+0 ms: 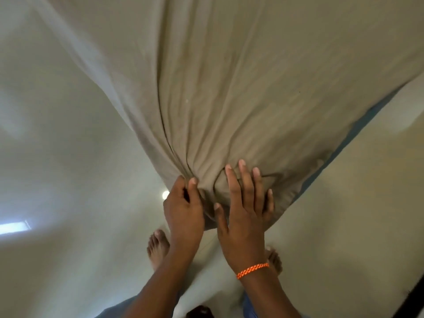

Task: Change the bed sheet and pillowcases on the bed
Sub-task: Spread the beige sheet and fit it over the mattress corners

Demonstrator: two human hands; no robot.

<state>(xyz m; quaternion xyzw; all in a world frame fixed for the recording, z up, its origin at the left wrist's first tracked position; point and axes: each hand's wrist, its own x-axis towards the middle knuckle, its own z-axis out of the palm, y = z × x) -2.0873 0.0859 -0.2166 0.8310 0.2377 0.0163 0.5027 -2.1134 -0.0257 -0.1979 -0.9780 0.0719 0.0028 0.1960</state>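
**Corner of sheet being fitted at bed's near end**

Floor (57, 157) took up the 9 o'clock side, pale and glossy w/ a window glare patch low left. Bare left foot (158, 246) stood on it at approx 7 o'clock from the hands.

L hand (183, 210) came next: fingers curled tight, thumb and forefinger clamped on a gathered bunch of the tan bed sheet (229, 88), prob. to keep tension while the corner got pulled down over the mattress. Folds fanned up from that pinch toward 12 o'clock, so the cloth was taut there.

R hand (243, 207), just beside it, lay flat on the sheet corner, fingers straight and spread apart, pressing not gripping; likely holding fabric against the mattress corner. Orange bracelet (252, 270) on that wrist.

At 3 o'clock a blue strip (358, 134) showed under the sheet's edge, maybe mattress or old cover; can't tell which. Pillowcases not in view.
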